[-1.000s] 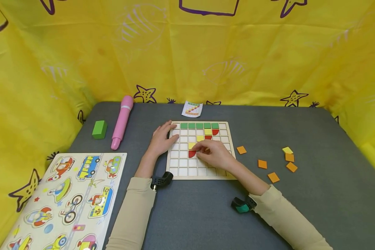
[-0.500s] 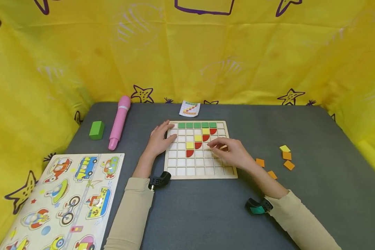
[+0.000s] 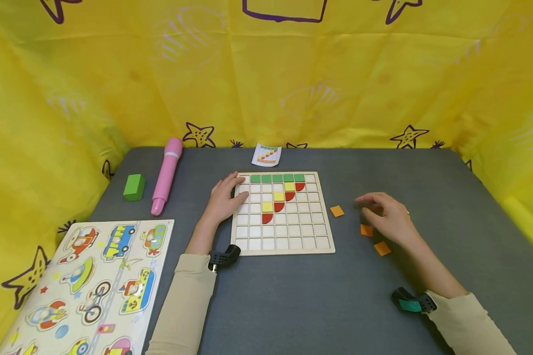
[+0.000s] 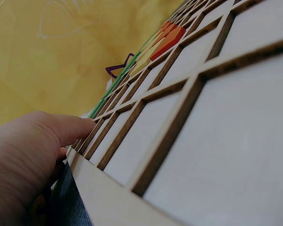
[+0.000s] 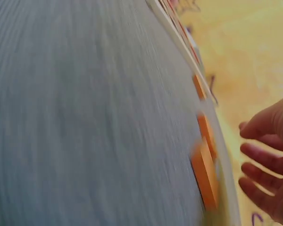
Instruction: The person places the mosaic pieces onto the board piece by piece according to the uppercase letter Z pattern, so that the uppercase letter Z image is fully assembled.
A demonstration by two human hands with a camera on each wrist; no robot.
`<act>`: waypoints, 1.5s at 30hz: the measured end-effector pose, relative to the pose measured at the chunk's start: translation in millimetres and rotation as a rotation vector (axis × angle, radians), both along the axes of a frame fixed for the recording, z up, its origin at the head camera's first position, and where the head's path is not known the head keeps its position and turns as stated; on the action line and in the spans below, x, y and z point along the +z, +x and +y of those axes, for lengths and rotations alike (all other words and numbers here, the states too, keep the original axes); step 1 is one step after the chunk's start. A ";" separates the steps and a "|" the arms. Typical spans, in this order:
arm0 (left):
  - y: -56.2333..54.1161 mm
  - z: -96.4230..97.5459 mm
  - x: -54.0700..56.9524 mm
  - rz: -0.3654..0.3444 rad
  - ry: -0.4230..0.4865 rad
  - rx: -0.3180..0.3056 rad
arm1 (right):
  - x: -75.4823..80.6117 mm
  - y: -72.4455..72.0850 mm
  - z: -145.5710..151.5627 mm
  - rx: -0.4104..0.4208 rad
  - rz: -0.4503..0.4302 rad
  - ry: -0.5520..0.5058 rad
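Observation:
A wooden grid board (image 3: 293, 231) lies mid-table, with green squares (image 3: 277, 178) along its top row and a diagonal of yellow squares (image 3: 278, 196) and red quarter-circle pieces (image 3: 279, 207). My left hand (image 3: 224, 199) rests on the board's left edge, its thumb (image 4: 75, 129) on the frame in the left wrist view. Right of the board, my right hand (image 3: 388, 217) hovers over the loose tiles with fingers loosely bent and nothing held. Close to it lie orange square tiles (image 3: 366, 230), one orange tile (image 3: 337, 211) nearer the board. The hand hides other tiles behind it.
A small pattern card (image 3: 266, 155) lies behind the board. To the left are a pink microphone-shaped toy (image 3: 166, 176), a green block (image 3: 134, 187) and a picture puzzle board (image 3: 115, 266). Yellow cloth (image 3: 266, 88) surrounds the grey table.
My right hand has left the board and moved right to the loose tiles, uncovering the red and yellow pieces. The left hand stays on the board's edge. The view has shifted slightly.

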State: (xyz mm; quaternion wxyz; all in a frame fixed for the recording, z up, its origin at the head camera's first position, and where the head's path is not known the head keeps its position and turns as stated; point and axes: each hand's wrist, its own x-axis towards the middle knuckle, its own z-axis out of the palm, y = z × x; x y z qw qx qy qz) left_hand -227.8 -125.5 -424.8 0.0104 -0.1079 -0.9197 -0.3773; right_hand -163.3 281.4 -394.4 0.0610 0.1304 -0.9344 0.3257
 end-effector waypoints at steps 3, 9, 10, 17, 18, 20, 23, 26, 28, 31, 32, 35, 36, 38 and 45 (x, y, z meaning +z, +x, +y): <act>0.0 -0.3 -0.3 -0.004 -0.005 0.004 | 0.5 1.2 20.0 -0.035 0.040 0.056; -0.3 -0.2 -0.6 -0.021 -0.006 0.013 | -0.1 -1.2 46.8 -0.112 -0.001 0.132; -0.4 -0.1 -0.8 -0.021 -0.008 0.013 | -0.4 -1.9 49.1 -0.118 -0.017 0.148; 0.0 0.9 -1.6 -0.010 -0.011 0.005 | -3.1 -7.7 46.8 -0.074 -0.048 0.164; 0.1 1.1 -1.6 -0.009 -0.011 0.004 | -3.1 -8.5 44.4 -0.054 -0.058 0.144; 0.1 1.3 -1.6 -0.005 -0.011 0.004 | -3.0 -9.9 39.3 -0.019 -0.083 0.112; 0.0 1.8 -1.0 0.000 -0.015 0.001 | -2.3 -10.7 33.5 0.007 -0.107 0.088; -0.3 2.2 0.0 0.001 -0.017 0.000 | -0.8 -10.2 30.9 -0.004 -0.106 0.104; -0.8 2.3 -0.1 0.000 -0.018 -0.001 | -0.8 -10.0 29.9 -0.010 -0.101 0.104; -1.6 1.9 -0.6 -0.004 -0.018 0.000 | -2.6 -10.0 26.5 -0.004 -0.086 0.090; -1.7 1.7 -0.8 -0.003 -0.018 0.000 | -3.4 -9.8 24.7 -0.002 -0.085 0.082; -1.6 1.4 -0.8 -0.002 -0.018 -0.001 | -5.1 -9.2 20.0 0.006 -0.092 0.062; -1.5 1.4 -0.5 -0.002 -0.018 -0.002 | -5.1 -8.9 19.0 0.005 -0.098 0.060; -1.0 1.4 0.2 0.000 -0.020 -0.002 | -4.4 -8.8 17.6 0.005 -0.113 0.059; -0.4 0.0 1.6 -0.005 -0.009 -0.001 | -2.5 -9.3 13.8 0.010 -0.130 0.066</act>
